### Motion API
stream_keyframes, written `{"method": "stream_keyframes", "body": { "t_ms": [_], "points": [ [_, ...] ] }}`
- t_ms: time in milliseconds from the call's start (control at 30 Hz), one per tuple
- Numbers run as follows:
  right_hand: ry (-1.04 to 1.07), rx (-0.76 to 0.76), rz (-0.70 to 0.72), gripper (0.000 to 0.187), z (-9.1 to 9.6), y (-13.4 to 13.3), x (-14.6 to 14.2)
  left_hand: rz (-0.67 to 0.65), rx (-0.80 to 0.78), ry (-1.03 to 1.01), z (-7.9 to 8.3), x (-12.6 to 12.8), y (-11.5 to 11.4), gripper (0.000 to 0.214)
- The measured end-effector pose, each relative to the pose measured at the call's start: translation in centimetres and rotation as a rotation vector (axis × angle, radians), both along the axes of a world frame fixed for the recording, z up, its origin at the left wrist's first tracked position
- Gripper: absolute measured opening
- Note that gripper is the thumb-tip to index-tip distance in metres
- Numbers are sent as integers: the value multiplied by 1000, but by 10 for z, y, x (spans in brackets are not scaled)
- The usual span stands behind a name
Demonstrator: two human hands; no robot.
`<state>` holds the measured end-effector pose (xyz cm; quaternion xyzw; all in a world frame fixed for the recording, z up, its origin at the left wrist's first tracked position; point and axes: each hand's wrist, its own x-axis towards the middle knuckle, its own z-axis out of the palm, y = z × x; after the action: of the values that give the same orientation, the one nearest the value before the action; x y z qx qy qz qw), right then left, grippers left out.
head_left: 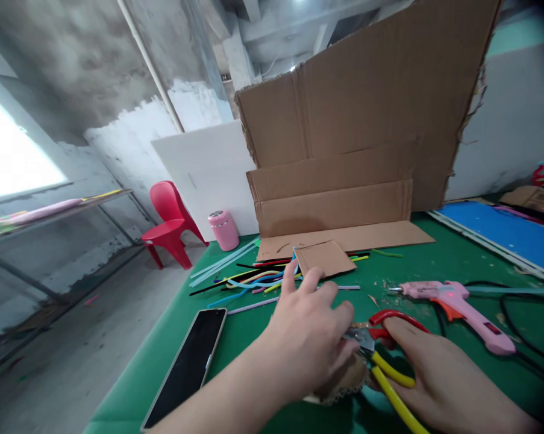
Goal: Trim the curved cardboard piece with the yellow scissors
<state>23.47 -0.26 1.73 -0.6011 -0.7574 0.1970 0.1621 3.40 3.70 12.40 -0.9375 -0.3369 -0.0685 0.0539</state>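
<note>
My right hand point(416, 367) is wrapped around pliers point(365, 339) with one red and one yellow handle. Their metal jaws point left, close against the thumb and forefinger of my left hand point(305, 331). Those two fingers are closed at a brown cardboard piece point(348, 383) with a ragged corrugated edge, mostly hidden under the hand. The other fingers of my left hand reach forward, slightly spread, in front of a flat cardboard square point(326, 258). Several coloured pipe cleaners point(249, 282) lie in a loose bunch beyond and left of that hand.
A black-screened phone point(188, 364) lies at left on the green table point(131, 386). To the right is a pink glue gun point(456, 307) with a black cord. Behind stand a large cardboard panel point(362, 102) and a pink flask point(224, 230). A red chair point(167, 220) is farther left.
</note>
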Motion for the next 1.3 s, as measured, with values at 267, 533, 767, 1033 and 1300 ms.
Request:
{"method": "stream_keyframes", "body": {
  "t_ms": [267,533,767,1033,1300],
  "points": [
    [33,20,-17,24,6,-1,-1,-47,-205,183,7,12,14,18],
    [46,46,-11,18,8,-3,-5,-99,-90,277,1,17,11,14],
    [-8,-67,-13,25,12,-2,-2,53,-98,247,5,14,23,18],
    [2,-75,-10,28,15,-2,-1,265,-292,15,7,0,37,28],
    [-27,-118,-9,30,13,1,0,279,-380,-182,6,-7,38,25]
  ]
}}
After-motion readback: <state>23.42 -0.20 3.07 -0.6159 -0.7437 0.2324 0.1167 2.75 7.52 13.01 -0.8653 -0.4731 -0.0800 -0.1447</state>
